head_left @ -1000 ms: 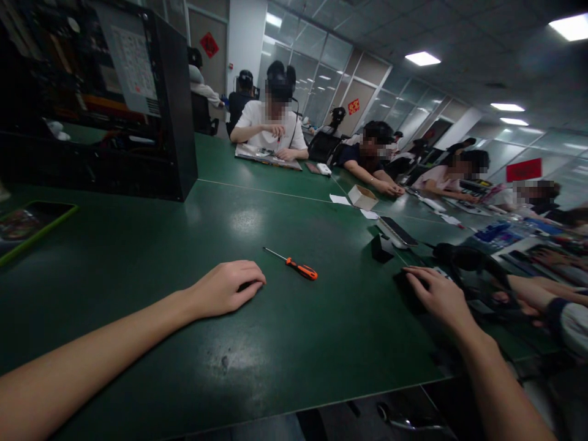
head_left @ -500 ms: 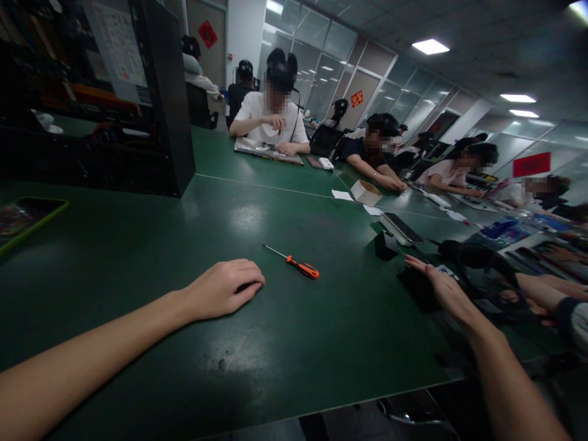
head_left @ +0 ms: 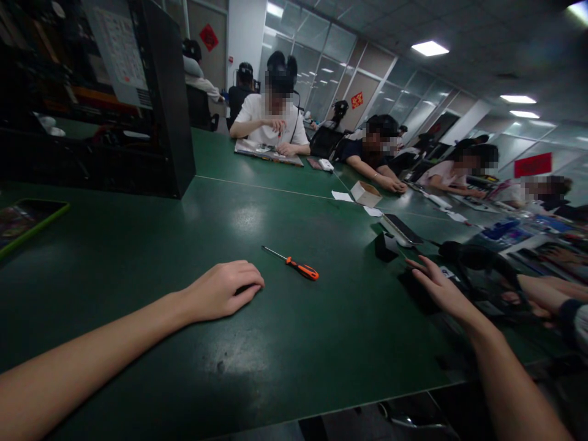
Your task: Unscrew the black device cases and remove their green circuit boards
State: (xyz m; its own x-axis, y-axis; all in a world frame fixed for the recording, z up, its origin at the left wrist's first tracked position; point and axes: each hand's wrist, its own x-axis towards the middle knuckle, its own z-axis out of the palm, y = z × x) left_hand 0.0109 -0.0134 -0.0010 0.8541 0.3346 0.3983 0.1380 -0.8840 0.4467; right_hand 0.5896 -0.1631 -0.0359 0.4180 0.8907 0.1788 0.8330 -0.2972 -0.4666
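My left hand (head_left: 225,290) rests on the green table (head_left: 151,257), its fingers loosely curled under with nothing seen in them. Just beyond its fingertips lies a small screwdriver (head_left: 294,264) with an orange and black handle, tip pointing far left. My right hand (head_left: 441,288) hovers at the table's right edge, fingers stretched out over a flat dark object (head_left: 416,288). It holds nothing.
A black computer case (head_left: 138,116) stands at the far left, with a green-edged phone (head_left: 22,223) in front of it. A small black stand (head_left: 384,246), a phone (head_left: 400,229) and a cardboard box (head_left: 365,193) sit to the right. Several people work along the far side.
My right hand has lifted off the dark object and its fingers have straightened out. The left hand and the screwdriver have stayed where they were.
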